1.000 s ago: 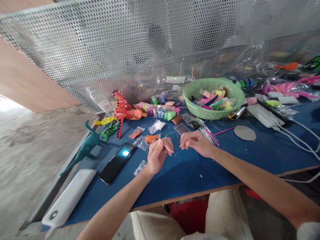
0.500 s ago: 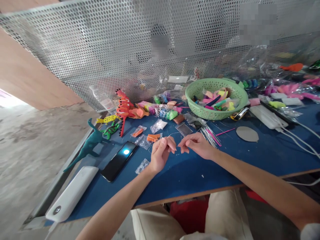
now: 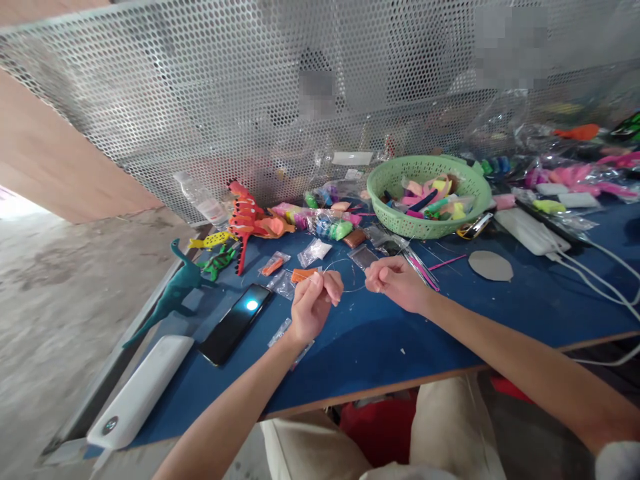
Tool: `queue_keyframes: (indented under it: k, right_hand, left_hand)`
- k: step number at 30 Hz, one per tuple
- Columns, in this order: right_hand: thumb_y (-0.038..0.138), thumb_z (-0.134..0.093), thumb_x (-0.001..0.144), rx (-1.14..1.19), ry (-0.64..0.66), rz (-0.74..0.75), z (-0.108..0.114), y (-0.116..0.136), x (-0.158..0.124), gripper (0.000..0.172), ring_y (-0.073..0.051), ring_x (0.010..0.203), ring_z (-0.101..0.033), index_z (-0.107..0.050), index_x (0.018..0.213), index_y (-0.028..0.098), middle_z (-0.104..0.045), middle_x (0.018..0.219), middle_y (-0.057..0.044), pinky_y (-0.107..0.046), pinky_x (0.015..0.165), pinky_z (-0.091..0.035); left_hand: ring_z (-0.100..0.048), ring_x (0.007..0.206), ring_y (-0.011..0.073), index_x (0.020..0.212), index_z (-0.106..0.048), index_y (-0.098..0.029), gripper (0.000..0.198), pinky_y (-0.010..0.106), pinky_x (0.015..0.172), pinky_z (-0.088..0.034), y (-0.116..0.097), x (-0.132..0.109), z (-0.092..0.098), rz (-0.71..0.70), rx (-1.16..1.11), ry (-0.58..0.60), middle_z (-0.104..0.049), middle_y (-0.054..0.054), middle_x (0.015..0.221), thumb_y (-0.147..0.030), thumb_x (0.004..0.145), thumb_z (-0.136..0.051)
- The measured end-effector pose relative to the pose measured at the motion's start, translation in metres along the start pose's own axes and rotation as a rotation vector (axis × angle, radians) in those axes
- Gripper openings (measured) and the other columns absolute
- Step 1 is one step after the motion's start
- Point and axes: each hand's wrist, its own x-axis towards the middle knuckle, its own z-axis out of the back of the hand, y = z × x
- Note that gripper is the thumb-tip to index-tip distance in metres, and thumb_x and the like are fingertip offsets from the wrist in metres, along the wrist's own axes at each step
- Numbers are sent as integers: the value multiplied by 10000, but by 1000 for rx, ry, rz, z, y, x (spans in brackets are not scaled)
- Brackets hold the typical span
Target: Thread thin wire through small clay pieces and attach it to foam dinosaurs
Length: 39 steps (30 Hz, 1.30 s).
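Fine, pale wire curves between my two hands, above the blue table. My left hand pinches one end of it, near an orange clay packet. My right hand is closed in a pinch at the other side; what its fingertips hold is too small to make out. Close by my right hand lie a dark packet and a bundle of silver and pink sticks. A small clear bag lies partly behind my left wrist.
A green basket of clay packets stands at the back. A phone, a white power bank, a teal dinosaur and a red-orange figure lie left. A grey disc and cables are right. Perforated metal screen behind.
My hands have moved apart, the left one leftward and the right one slightly up. The thin wire now shows as a curve between them.
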Motion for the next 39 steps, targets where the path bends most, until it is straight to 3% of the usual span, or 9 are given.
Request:
queue_keyframes:
  k: [5, 11, 17, 22, 27, 34, 39]
  right_hand:
    - [501, -820, 781, 55, 94, -33, 3, 2, 2, 347, -105, 558, -473, -743, 705, 171, -558, 568, 15, -277, 560, -368]
    - [410, -759, 869, -115, 53, 32, 1, -4, -2, 225, -100, 545, -527, -787, 920, 193, -687, 671, -13, -259, 538, -413]
    - [313, -727, 901, -196, 113, -2, -10, -5, -7, 194, -100, 505, -560, -789, 1014, 168, -739, 708, -38, -251, 494, -456]
    - [319, -725, 900, -152, 177, -57, -10, 0, -7, 196, -93, 442, -549, -795, 959, 146, -726, 639, -40, -226, 428, -430]
    - [374, -736, 891, -133, 119, -31, 0, -1, -6, 229, -92, 463, -554, -790, 929, 155, -700, 605, -22, -227, 462, -432]
    - [490, -783, 824, -63, 109, -33, 7, 1, -2, 317, -98, 468, -520, -785, 844, 174, -597, 499, 21, -249, 495, -396]
    - [424, -755, 870, -77, 74, 19, 8, 4, 0, 236, -97, 519, -515, -781, 882, 190, -635, 589, 9, -262, 531, -397]
  left_hand:
    - [-456, 601, 166, 604, -623, -168, 485, 335, 618, -323, 1, 0, 0, 5, -20, 11, -485, 40, 519, -405, 1004, -483]
    - [-467, 653, 177, 666, -669, -167, 474, 341, 644, -340, 2, -2, -3, 28, 33, -33, -526, 56, 594, -435, 1006, -477]
    - [-472, 672, 179, 694, -668, -167, 468, 335, 642, -362, 4, -8, -7, 101, 19, 10, -535, 55, 640, -462, 1004, -479]
    - [-457, 642, 177, 643, -645, -168, 495, 341, 631, -343, 1, -7, -7, 120, 16, 48, -518, 52, 591, -440, 1012, -459]
    - [-448, 626, 168, 619, -598, -176, 487, 337, 635, -341, 0, -1, -6, 79, -19, -49, -474, 32, 554, -452, 1004, -485]
    - [-427, 601, 155, 599, -566, -178, 483, 327, 613, -326, -3, 2, -6, 77, -106, -48, -443, 22, 538, -410, 1012, -475]
    - [-404, 579, 146, 606, -557, -179, 472, 315, 595, -334, -7, 4, -8, 104, -164, -70, -394, 9, 523, -402, 1012, -466]
